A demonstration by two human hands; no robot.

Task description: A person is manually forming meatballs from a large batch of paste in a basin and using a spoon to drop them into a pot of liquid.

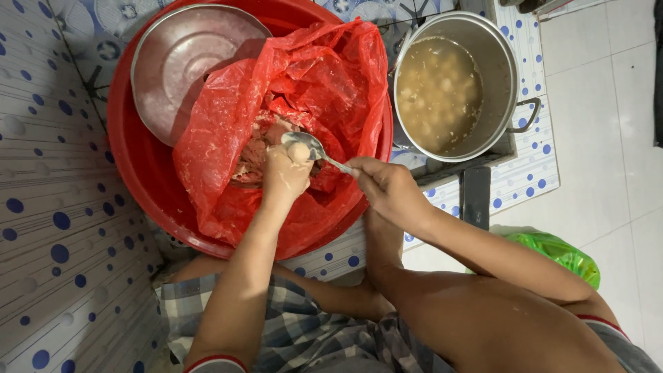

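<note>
Left hand point(285, 173) is clenched over the red plastic bag point(304, 76), its grip squeezing a pale lump of paste point(298, 151) out at the top of the fist. Right hand point(390, 188) has its grip closed on the handle of a metal spoon point(304, 143), the bowl touching that lump. The pinkish meat mix point(254, 148) sits inside the bag, just beside the left fist. The bag lies in a big red basin point(138, 173), sharing it with a steel lid point(176, 62) at the far edge. Just right of the basin, a steel pot point(501, 62) holds cloudy broth with pale balls point(442, 83) floating in it.
</note>
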